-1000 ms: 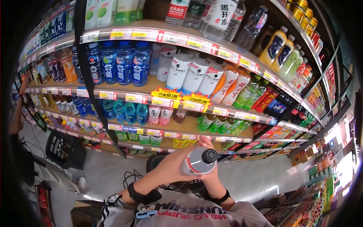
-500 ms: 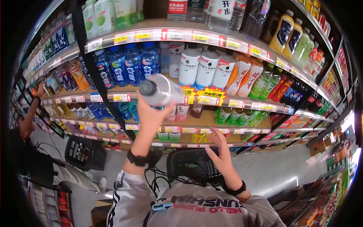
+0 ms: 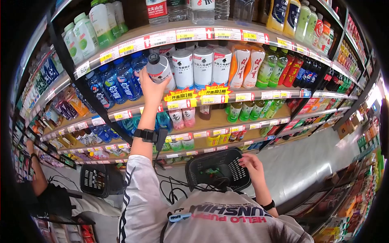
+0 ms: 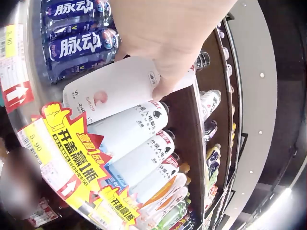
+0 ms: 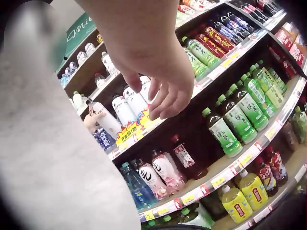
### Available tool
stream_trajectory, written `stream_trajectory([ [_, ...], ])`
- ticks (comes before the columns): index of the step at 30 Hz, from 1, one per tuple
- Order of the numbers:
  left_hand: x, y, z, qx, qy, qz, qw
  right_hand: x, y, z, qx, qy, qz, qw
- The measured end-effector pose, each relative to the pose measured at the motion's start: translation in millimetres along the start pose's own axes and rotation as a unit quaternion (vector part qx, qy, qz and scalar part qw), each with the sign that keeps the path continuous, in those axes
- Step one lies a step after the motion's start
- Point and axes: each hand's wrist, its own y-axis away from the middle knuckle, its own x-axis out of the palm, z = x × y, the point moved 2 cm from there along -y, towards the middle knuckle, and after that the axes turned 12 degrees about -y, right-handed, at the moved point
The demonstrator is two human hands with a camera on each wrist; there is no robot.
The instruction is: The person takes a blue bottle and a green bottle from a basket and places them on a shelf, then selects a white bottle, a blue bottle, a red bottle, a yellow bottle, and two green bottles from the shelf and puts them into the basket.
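Note:
My left hand (image 3: 150,90) grips a white drink bottle (image 3: 159,69) with a dark cap, thumb and fingers round its upper part. It is at the middle shelf, between blue-labelled bottles (image 3: 108,84) and a row of matching white bottles (image 3: 202,67). From the left wrist, the held bottle (image 4: 108,88) shows a pink fruit print and leans close against the row. My right hand (image 3: 253,167) holds nothing, its fingers loosely bent beside the rim of a black shopping basket (image 3: 194,172). The right wrist view shows that hand (image 5: 160,91) hanging before the shelves.
Price tags and yellow promotion signs (image 3: 180,98) line the shelf's front edge. Orange-and-white bottles (image 3: 239,67) stand right of the white row. A black upright (image 3: 95,103) divides the shelving at left. Another person's arm (image 3: 38,174) and a second basket (image 3: 93,180) are at far left.
The bottle went from both hands near the chest to the left hand alone, then forward to the middle shelf. My right hand let go and lowered to beside the basket.

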Motion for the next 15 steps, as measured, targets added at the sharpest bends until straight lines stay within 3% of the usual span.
stream_trajectory([
  [7, 26.6, -9.0, 20.3, -0.051, -0.037, 0.086, 0.994, -3.6, 1.2, -7.9, 0.02, -0.004, -0.001, 1.0],
  [11, 38.3, -14.4, 25.9, -0.073, -0.046, 0.07, 0.994, -11.0, 1.5, -9.7, 0.028, -0.022, -0.01, 0.999],
  [15, 62.3, -12.5, 48.2, -0.081, 0.038, 0.097, 0.991, -10.2, 2.3, -12.8, 0.042, -0.008, -0.001, 0.999],
])
